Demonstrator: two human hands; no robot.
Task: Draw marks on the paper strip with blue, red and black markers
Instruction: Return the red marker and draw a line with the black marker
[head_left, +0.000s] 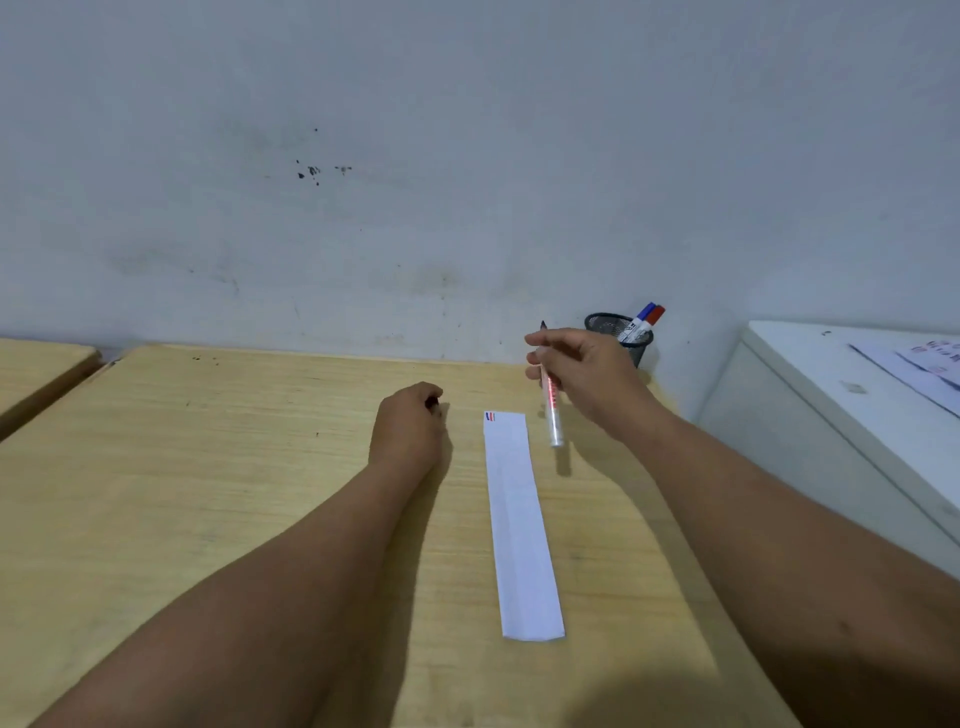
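Head view, only one we have. Paper strip (522, 525) lies flat on the wooden counter (208, 493), long axis running away from us, near end folded or cut slightly uneven. At its far left corner we see short blue and red marks (490, 416), stacked close together; no black mark that we can make out.

Right hand (587, 376) hovers above the counter just right of the strip's far end, fingers (537, 358) pinched around a marker (550, 400) with a white barrel and red print. Dark tip points up and away, back end hangs down toward the counter beside the strip, not touching the paper.

Left hand (410, 431) rests on the counter left of the strip, apart from it, curled into a loose fist around something small and dark; we cannot tell what it is.

Mesh pen cup (621, 338) stands at the far right by the wall, blue-capped marker (644, 314) and red-capped marker (655, 316) leaning in it. White cabinet (831, 415) sits right of the counter with papers (924, 364) on top.
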